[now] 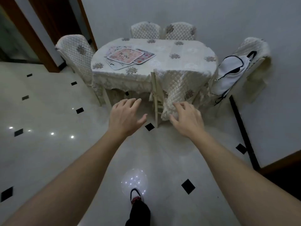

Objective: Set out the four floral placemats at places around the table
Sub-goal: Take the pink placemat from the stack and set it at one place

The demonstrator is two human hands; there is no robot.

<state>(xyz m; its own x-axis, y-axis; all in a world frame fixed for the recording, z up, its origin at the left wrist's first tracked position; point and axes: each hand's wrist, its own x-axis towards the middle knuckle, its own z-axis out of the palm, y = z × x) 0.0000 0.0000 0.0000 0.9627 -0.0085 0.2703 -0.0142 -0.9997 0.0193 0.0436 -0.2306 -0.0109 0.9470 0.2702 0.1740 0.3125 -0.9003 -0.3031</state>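
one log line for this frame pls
phase: before first pick | placemats: overlapping pile on table, none set out | left hand: open, empty | right hand: open, empty, short of table

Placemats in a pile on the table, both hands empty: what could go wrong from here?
The placemats overlap in a loose pile on the tablecloth; lifting one may drag the others or ruck the cloth.
The near chair stands in the person's path, its quilted cover hanging low; a foot might catch it.
The far chairs sit close to the wall, so those places may need a long reach.
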